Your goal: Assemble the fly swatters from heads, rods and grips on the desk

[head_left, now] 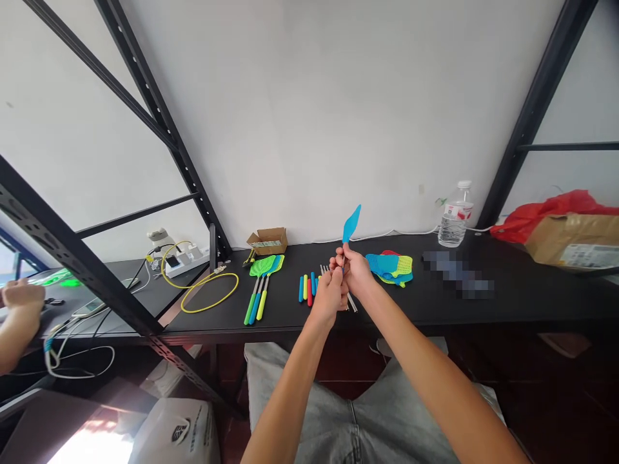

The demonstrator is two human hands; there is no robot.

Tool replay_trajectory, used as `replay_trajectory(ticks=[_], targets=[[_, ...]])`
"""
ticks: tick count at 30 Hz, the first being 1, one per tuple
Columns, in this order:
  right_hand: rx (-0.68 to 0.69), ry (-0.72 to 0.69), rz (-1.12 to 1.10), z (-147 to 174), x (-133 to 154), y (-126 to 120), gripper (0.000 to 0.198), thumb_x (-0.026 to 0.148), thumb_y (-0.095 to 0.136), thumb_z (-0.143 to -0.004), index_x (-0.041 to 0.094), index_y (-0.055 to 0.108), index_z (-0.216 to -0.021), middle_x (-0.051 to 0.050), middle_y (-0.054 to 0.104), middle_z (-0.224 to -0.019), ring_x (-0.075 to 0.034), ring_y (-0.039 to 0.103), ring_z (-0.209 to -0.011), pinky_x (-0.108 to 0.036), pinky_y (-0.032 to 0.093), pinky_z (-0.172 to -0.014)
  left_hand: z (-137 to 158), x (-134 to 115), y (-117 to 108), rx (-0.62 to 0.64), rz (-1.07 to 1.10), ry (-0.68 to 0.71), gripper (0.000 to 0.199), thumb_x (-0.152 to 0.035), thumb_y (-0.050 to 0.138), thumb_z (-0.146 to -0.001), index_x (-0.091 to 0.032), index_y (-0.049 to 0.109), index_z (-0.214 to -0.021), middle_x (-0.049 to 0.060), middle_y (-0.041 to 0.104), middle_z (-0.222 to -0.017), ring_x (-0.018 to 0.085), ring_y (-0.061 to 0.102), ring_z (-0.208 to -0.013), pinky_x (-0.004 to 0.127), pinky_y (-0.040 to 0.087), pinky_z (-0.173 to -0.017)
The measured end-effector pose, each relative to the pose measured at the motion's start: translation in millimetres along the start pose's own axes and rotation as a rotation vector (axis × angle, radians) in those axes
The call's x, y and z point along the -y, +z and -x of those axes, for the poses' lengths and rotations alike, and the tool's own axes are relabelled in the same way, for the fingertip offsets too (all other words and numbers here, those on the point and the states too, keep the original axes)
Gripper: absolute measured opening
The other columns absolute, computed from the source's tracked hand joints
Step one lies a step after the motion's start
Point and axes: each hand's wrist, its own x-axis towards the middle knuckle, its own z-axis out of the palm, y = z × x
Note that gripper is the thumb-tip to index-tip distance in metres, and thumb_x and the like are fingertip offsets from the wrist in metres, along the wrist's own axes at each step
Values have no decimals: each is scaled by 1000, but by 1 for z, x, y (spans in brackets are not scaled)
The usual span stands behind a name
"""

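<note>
Both hands are together above the black table, closed around one blue fly swatter [351, 223]. Its blue head points up and away, turned nearly edge-on. My right hand [356, 267] grips just below that head, thumb along the top. Slightly lower and nearer me, my left hand [331, 293] is wrapped round the lower part, which the fingers mostly hide. Under the hands lie several thin metal rods [353, 303]. Left of them are short blue, yellow and red handles [309, 291]. A pile of loose swatter heads [391, 267] lies to the right.
Three whole swatters [256, 303] lie at the left, before a small cardboard box [268, 240]. A yellow cable [210, 296] and power strip [186, 260] are beyond the rack post. A water bottle [454, 216] and carton [573, 240] stand right. Another person's hand [23, 296] is far left.
</note>
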Motion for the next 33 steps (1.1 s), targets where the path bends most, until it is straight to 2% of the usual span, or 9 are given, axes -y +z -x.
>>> replay_trajectory(ticks=[7,12,15,18,21,24,26,29,33], targets=[[73,22,-44,6,-13,22,41,55,56,-87,21,49,-65,6,31,-45,-13,46,-50,-26,45,-53,26,-16,-8,1,437,-140,29,-44,56,-90,-19,43,-80,-12,27,-48,1,16,-31,14,13,-33],[134,41,-103,3,-17,35,42,53,53,-90,21,46,-65,8,24,-44,-11,37,-45,-24,41,-49,35,-25,-4,-32,575,-179,27,-36,46,-96,-19,39,-77,-11,25,-49,1,15,-31,15,13,-33],[92,-23,-95,-11,0,29,42,54,49,-92,23,41,-65,9,20,-44,-10,32,-42,-23,40,-47,57,-14,-5,8,564,-208,34,-42,52,-93,-20,33,-74,-12,24,-51,1,13,-32,15,14,-35],[1,-128,-46,-22,34,6,39,49,53,-92,23,40,-67,10,19,-43,-9,31,-40,-20,38,-45,75,3,-26,43,321,-195,39,-52,56,-87,-22,33,-76,-12,29,-53,2,15,-34,16,15,-37],[22,-157,150,-20,60,-20,21,42,61,-87,22,54,-83,10,28,-43,-8,33,-39,-20,32,-41,64,9,-66,-258,-176,-36,28,-49,48,-91,-22,41,-90,-8,43,-59,5,31,-38,18,22,-42],[77,-73,353,-8,60,-36,24,40,63,-82,22,59,-96,8,43,-48,-8,33,-37,-20,23,-36,34,0,-100,-449,-773,31,16,-33,45,-93,-21,45,-104,3,61,-78,16,60,-69,25,40,-62],[88,-26,429,-1,50,-39,27,43,62,-82,20,60,-96,7,46,-49,-7,30,-35,-21,20,-35,18,-7,-110,-447,-1019,49,23,-28,40,-93,-19,45,-113,10,65,-94,24,63,-91,31,42,-74],[102,6,486,5,35,-37,33,50,63,-81,19,61,-90,7,45,-49,-6,28,-34,-21,20,-34,13,-10,-112,-407,-1165,70,32,-29,39,-93,-16,44,-122,17,63,-113,29,59,-109,36,42,-85],[153,30,536,15,24,-30,38,56,66,-78,18,58,-80,7,44,-49,-5,29,-34,-20,21,-33,26,-11,-109,-370,-1099,107,38,-35,46,-91,-17,48,-125,18,62,-119,28,60,-111,36,43,-89]])
